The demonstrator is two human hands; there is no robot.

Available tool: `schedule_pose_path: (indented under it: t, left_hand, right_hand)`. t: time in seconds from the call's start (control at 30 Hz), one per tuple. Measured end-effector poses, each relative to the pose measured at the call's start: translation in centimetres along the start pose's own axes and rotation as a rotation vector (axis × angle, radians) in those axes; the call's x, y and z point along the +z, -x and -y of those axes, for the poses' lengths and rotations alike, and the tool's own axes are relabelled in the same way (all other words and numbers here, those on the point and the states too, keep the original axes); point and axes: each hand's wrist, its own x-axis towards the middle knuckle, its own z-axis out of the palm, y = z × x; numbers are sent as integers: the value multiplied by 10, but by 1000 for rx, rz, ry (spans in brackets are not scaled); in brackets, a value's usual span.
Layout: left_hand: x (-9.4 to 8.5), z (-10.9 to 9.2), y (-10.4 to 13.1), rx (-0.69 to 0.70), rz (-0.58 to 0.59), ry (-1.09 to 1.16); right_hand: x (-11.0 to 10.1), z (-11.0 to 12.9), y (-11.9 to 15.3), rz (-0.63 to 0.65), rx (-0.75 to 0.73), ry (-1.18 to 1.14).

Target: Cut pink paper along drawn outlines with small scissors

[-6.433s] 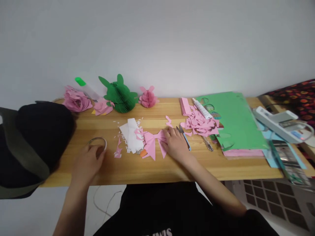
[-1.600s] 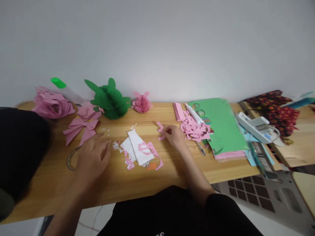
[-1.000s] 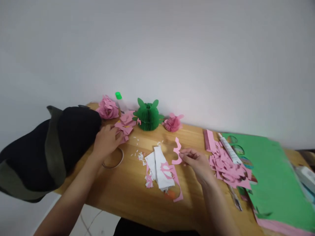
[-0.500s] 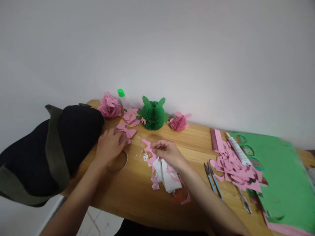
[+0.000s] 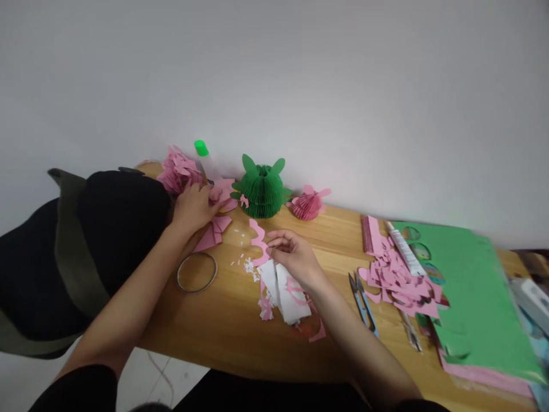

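My left hand (image 5: 194,207) reaches over the pink paper pieces at the back left, with thumb and fingers apart. Its fingertips are between the ruffled pink paper flower (image 5: 176,170) and a layered pink paper piece (image 5: 225,191), touching or close to them. Folded pink paper (image 5: 213,233) lies just below that hand. My right hand (image 5: 297,257) hovers with loosely bent fingers over the white paper (image 5: 288,294); nothing shows between them. Beside its fingertips lies a wavy pink paper scrap (image 5: 257,243).
A green honeycomb paper ball (image 5: 261,191) and a smaller pink one (image 5: 307,205) stand by the wall. A black hat (image 5: 128,223), metal ring (image 5: 197,273), green-capped bottle (image 5: 201,149), snips (image 5: 363,303), pink scraps (image 5: 401,280), glue tube (image 5: 405,249) and green sheet (image 5: 476,297) surround the hands.
My left hand has moved up and away from me, off the folded pink paper towards the flower, uncovering the metal ring. My right hand stays near the wavy scrap. The view has shifted slightly.
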Motion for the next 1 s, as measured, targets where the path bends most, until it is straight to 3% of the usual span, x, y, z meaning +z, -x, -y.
schedule_pose_path:
  t: [0.23,0.47,0.8,1.0]
  left_hand:
    - [14,3,-28,-57,15,-4]
    - [14,4,-30,-45,17,27]
    - [-4,5,-29,-150,-23,180]
    - [-33,6,-16,-218,-86,212]
  right_hand:
    - [-2,-3,4,-7,24,-58]
    - [-2,-3,4,-8,40,-67]
    - [4,-9,4,35,43,-91]
    - [16,-11,-4,15,14,64]
